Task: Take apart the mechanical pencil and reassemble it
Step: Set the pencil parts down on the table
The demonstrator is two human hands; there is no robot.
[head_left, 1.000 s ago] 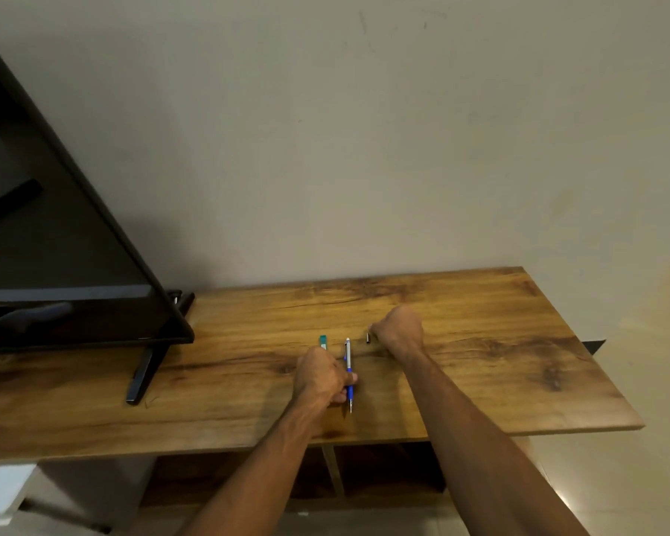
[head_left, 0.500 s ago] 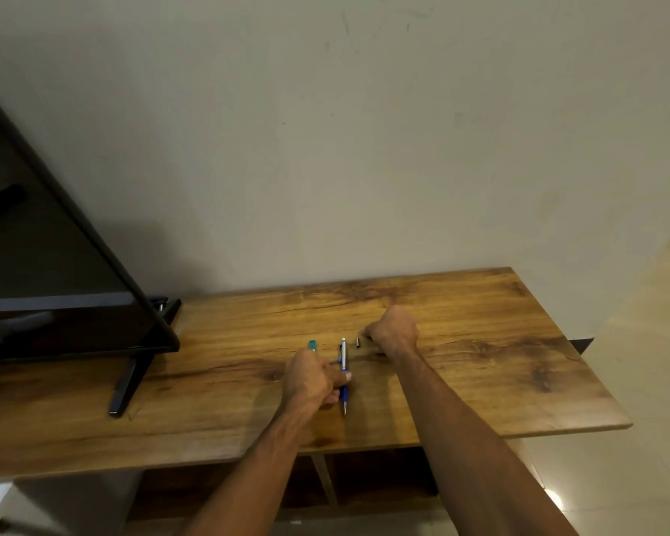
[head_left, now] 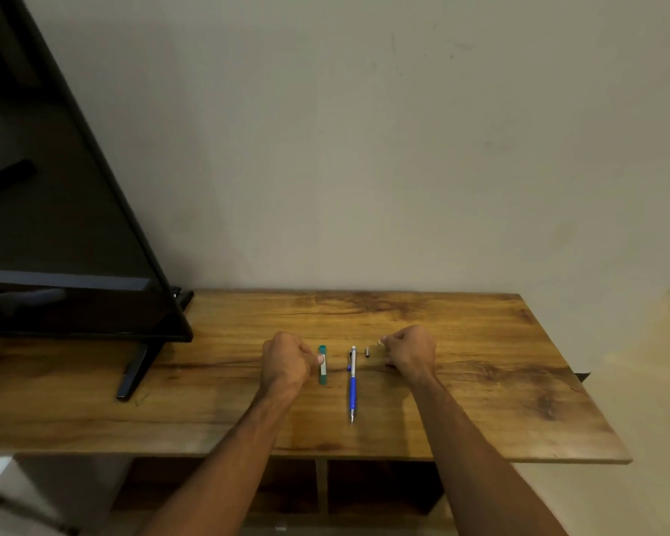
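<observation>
The blue and silver mechanical pencil [head_left: 352, 384] lies free on the wooden table [head_left: 480, 381], tip toward me. Left of it lies a green lead case [head_left: 322, 370]. My left hand [head_left: 285, 363] is curled beside the case, its thumb tip on the case's left edge. A small dark cap [head_left: 367, 352] lies just right of the pencil's top end. My right hand [head_left: 410, 352] is curled on the table past the cap, and a tiny pale piece [head_left: 380, 342] shows at its fingertips.
A black TV [head_left: 55, 226] on a stand foot [head_left: 132, 377] takes up the table's left part. The wall rises right behind the table. The table's front edge runs just below my forearms, with open shelves under it.
My left hand has let go of the pencil, which now lies on the table, and has moved left onto the green case. My right hand has stayed near the dark cap.
</observation>
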